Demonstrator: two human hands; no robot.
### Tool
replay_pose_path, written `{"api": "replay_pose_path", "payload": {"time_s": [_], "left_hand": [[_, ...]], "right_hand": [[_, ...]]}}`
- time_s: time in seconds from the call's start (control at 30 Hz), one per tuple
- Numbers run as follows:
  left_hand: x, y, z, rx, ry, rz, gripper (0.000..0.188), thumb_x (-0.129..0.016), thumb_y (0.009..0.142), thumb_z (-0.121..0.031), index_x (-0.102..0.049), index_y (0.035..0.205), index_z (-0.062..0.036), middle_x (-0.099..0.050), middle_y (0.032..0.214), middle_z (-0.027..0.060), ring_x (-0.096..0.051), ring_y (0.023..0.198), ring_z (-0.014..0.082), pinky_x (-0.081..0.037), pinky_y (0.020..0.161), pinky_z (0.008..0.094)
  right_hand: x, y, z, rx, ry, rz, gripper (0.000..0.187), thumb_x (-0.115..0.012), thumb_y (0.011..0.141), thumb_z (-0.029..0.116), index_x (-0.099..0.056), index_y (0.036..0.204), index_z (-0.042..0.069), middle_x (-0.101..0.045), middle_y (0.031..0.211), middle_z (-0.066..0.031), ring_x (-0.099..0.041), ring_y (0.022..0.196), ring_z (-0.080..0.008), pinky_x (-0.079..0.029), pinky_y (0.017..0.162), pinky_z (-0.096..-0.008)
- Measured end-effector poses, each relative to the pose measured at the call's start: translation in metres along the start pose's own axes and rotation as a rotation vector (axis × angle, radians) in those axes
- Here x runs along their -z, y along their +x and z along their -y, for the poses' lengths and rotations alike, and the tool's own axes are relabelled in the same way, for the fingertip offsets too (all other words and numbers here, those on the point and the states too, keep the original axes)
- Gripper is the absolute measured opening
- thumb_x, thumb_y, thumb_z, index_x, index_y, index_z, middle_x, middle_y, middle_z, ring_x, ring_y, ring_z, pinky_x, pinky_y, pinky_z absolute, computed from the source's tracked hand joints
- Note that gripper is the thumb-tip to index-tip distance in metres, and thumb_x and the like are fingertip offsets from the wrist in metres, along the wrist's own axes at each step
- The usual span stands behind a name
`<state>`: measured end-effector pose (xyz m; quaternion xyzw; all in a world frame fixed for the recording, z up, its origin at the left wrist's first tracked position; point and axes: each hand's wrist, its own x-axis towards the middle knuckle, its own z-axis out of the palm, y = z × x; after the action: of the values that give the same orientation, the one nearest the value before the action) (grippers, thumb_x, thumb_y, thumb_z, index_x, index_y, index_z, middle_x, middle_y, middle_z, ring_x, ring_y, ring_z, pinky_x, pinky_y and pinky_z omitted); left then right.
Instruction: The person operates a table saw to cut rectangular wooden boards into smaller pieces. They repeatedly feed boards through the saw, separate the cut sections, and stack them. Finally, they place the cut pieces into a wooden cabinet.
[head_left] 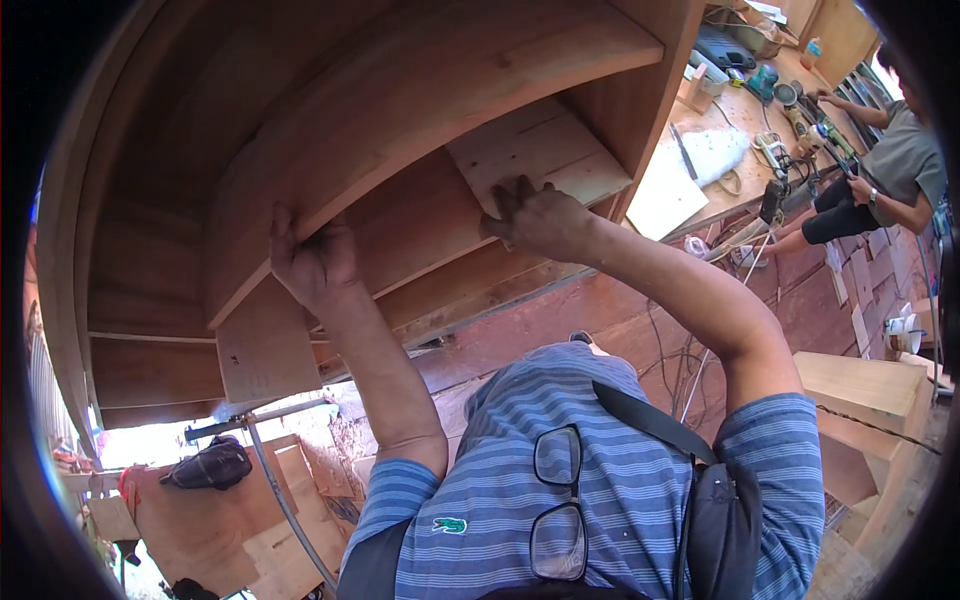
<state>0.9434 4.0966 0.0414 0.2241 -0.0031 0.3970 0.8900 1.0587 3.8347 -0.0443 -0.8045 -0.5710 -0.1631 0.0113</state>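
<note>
In front of me is a large wooden cabinet (150, 240) with a long board (450, 110) running across its opening. My left hand (318, 262) is closed around the lower edge of that board, thumb on its face and fingers partly hidden beneath. Further right, my right hand (540, 218) has bent fingers gripping the front of a lower shelf board (420, 225), beside a pale wooden panel (545, 150). The fingertips are in shadow. Below my left hand, another pale panel (265, 350) hangs down at an angle.
At the right, a workbench (730, 205) carries power tools, cords and white sheet material. A person (890, 160) in a grey shirt works beside it. Cables (690, 360) cross the floor. A wooden box frame (860, 390) stands at lower right; a metal tube (280, 490) and boards lie lower left.
</note>
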Motion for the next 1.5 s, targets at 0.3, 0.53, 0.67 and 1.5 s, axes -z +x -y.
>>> {"api": "replay_pose_path", "payload": {"time_s": [0.3, 0.53, 0.67, 1.5], "left_hand": [[-0.014, -0.009, 0.005, -0.026, 0.024, -0.059, 0.035, -0.068, 0.081, -0.005, -0.062, 0.116, 0.0018, -0.062, 0.124, 0.0163, -0.057, 0.121, 0.0324, -0.046, 0.104, 0.0544], [-0.004, -0.001, 0.004, 0.033, -0.022, 0.001, 0.034, -0.065, 0.081, -0.004, -0.062, 0.114, 0.0029, -0.062, 0.125, 0.0177, -0.056, 0.121, 0.0338, -0.046, 0.104, 0.0554], [0.008, -0.003, 0.004, 0.039, -0.003, 0.02, 0.033, -0.064, 0.082, -0.004, -0.062, 0.115, 0.0033, -0.062, 0.125, 0.0176, -0.057, 0.121, 0.033, -0.045, 0.105, 0.0539], [-0.002, -0.019, 0.012, -0.022, 0.007, -0.08, 0.033, -0.061, 0.086, -0.002, -0.061, 0.12, -0.0004, -0.064, 0.121, 0.011, -0.06, 0.116, 0.0259, -0.051, 0.099, 0.042]], "right_hand": [[0.033, -0.024, -0.045, -0.691, 0.519, -0.836, 0.035, -0.053, 0.075, -0.003, -0.065, 0.107, 0.0, -0.068, 0.094, -0.024, -0.068, 0.085, -0.0397, -0.055, 0.075, -0.0456], [0.017, 0.0, -0.073, -1.041, 0.403, -1.035, 0.018, -0.063, 0.087, 0.011, -0.066, 0.099, -0.002, -0.067, 0.08, -0.0263, -0.069, 0.079, -0.0407, -0.054, 0.066, -0.0457], [0.019, -0.009, -0.066, -1.122, 0.348, -0.793, 0.015, -0.065, 0.083, 0.012, -0.062, 0.085, -0.003, -0.065, 0.074, -0.0282, -0.066, 0.071, -0.0456, -0.054, 0.065, -0.0517], [-0.021, -0.016, -0.076, -1.234, 0.361, -1.131, 0.065, -0.085, 0.07, 0.025, -0.052, 0.118, -0.004, -0.067, 0.106, -0.0209, -0.067, 0.096, -0.0312, -0.053, 0.085, -0.0436]]}}
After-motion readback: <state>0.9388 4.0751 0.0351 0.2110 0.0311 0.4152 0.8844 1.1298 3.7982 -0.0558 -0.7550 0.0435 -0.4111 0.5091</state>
